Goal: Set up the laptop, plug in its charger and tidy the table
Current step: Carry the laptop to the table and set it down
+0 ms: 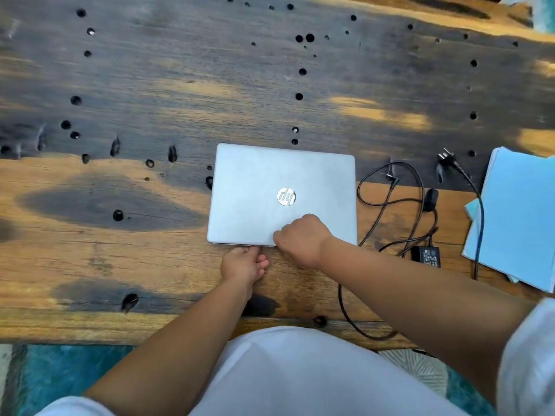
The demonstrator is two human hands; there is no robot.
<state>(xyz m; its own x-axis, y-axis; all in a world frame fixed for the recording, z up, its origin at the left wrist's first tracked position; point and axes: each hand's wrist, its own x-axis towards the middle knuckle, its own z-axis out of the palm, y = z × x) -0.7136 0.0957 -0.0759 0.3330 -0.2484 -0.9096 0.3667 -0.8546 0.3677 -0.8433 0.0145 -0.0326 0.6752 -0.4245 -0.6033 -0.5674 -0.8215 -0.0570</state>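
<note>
A closed silver laptop lies flat on the wooden worktop, near its front edge and a little right of centre, lid logo facing up. Both hands meet at the laptop's near edge. The left hand sits just in front of that edge, its fingers curled and their tips tucked against or under the front lip, the thumb bent alongside; it appears to grip the edge from below, though the fingertips themselves are hidden. The right hand rests on top of the lid at the near edge, knuckles up and fingers folded down onto the surface, pressing on the lid close to the left hand; whether its fingertips hook over the lip cannot be told. Just to the right of the laptop lies the charger, its black brick on the worktop with the cable looped loosely beside it and the wall plug lying farther back. Part of the cable runs across a stack of pale blue papers at the right edge.
</note>
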